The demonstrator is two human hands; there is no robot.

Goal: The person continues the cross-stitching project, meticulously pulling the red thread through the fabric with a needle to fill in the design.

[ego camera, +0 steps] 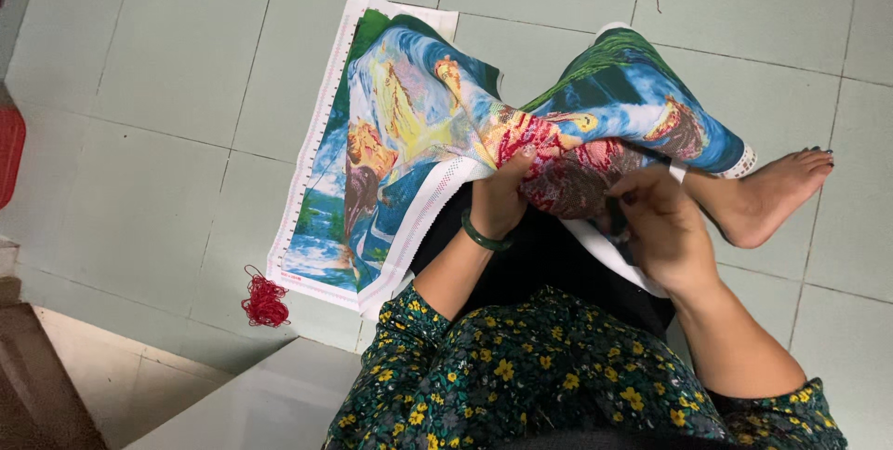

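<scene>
the embroidery cloth (419, 124) lies draped over the person's lap and raised knee, with its left part spread flat on the pale green tiled floor (167, 87) and its white, marked border showing along the edges. its picture is stitched in blue, green, yellow and red. the left hand (502, 199), with a green bangle (484, 238) on the wrist, comes up from below and its grip is pinched on a fold of the cloth, thumb on top near the red stitched patch. the right hand (656, 222) sits just beside it to the right, fingers curled and pressed onto the cloth's dark red area; what its fingertips pinch is too small to tell. so the cloth lies between and above both grips, bunched where they meet. a bare foot (772, 194) rests on the floor to the right, past the cloth's edge. a small tangle of red thread (265, 301) lies on the floor near the cloth's lower left corner, apart from both hands.
</scene>
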